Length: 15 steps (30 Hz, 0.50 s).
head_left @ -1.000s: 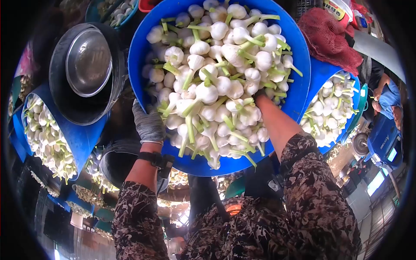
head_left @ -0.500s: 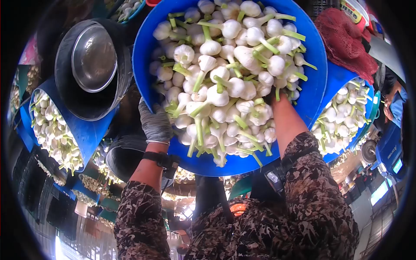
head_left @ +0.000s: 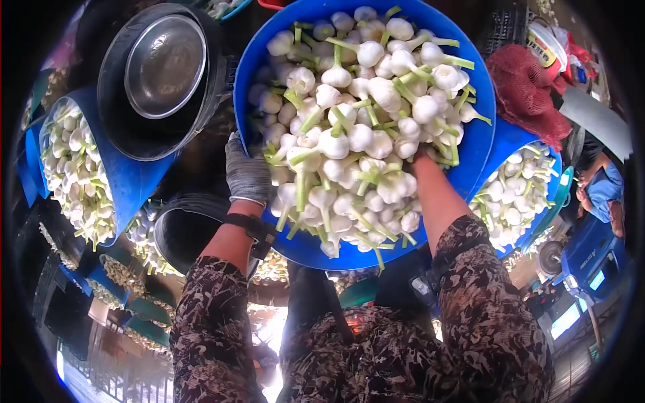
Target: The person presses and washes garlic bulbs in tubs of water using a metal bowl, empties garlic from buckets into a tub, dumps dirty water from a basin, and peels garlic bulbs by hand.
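A large blue tub (head_left: 476, 158) full of garlic bulbs (head_left: 359, 138) with cut green stems stands tilted towards me. My left hand (head_left: 246, 173), in a grey glove with a watch at the wrist, grips the tub's left edge; part of its fingers is behind the rim. On the right side of the tub, my right hand (head_left: 424, 161) is sunk among the bulbs. Garlic covers its fingers, so their hold cannot be seen.
To the left, a metal bowl (head_left: 166, 67) sits in a black bucket (head_left: 114, 127). Blue sheets of garlic lie at left (head_left: 74, 161) and right (head_left: 517, 181). A red mesh bag (head_left: 524, 94) is at upper right. A person's arm (head_left: 591, 174) shows at far right.
The view has shifted a little, and the tub appears turned and slightly higher. Bulbs at the right hand have moved. My left hand stays at the tub's left edge.
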Motion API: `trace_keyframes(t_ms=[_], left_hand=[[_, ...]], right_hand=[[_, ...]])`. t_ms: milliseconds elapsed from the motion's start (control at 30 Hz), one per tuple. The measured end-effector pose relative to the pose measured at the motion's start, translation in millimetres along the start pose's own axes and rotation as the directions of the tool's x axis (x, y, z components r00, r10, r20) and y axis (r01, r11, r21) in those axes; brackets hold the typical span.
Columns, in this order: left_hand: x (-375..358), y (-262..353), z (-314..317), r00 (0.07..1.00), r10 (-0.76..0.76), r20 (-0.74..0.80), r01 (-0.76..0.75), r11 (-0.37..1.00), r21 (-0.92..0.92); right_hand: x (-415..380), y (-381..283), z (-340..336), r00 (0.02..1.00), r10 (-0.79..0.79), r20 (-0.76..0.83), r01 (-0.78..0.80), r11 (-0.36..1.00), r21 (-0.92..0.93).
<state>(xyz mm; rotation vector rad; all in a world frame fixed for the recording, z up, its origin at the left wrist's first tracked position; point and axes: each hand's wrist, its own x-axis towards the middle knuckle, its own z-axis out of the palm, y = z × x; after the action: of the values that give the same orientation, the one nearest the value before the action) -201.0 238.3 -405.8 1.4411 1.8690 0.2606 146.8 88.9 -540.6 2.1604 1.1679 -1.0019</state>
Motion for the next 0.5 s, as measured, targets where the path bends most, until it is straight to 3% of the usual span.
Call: trace_keyframes(t_ms=[167, 333, 367, 400, 467, 500], left_hand=[[3.2, 3.8, -13.6, 0.997, -0.032, 0.076, 0.037, 0.998, -0.06], [10.5, -2.8, -26.7, 0.99, -0.027, 0.137, 0.042, 0.994, -0.104], [12.3, -1.5, -26.4, 0.992, -0.027, 0.125, 0.037, 0.996, -0.08], [13.1, -4.9, -24.8, 0.991, -0.023, 0.13, 0.035, 0.995, -0.094], [13.0, -9.3, -18.9, 0.992, 0.036, 0.123, -0.022, 0.993, -0.113], [14.4, -6.3, -21.7, 0.989, 0.003, 0.148, 0.013, 0.994, -0.11]], right_hand=[[-17.8, -11.0, -20.5, 0.999, -0.045, 0.011, 0.046, 0.988, -0.147], [-49.9, -26.0, -38.0, 0.985, -0.169, 0.012, 0.156, 0.871, -0.466], [-68.0, -48.2, -63.3, 0.999, -0.049, -0.002, 0.046, 0.954, -0.297], [-76.8, -53.3, -65.9, 0.987, -0.094, -0.132, 0.067, 0.978, -0.195], [-90.9, -56.7, -76.0, 0.996, 0.048, -0.074, -0.056, 0.992, -0.114], [-119.8, -73.1, -93.2, 0.923, 0.348, -0.167, -0.276, 0.898, 0.343]])
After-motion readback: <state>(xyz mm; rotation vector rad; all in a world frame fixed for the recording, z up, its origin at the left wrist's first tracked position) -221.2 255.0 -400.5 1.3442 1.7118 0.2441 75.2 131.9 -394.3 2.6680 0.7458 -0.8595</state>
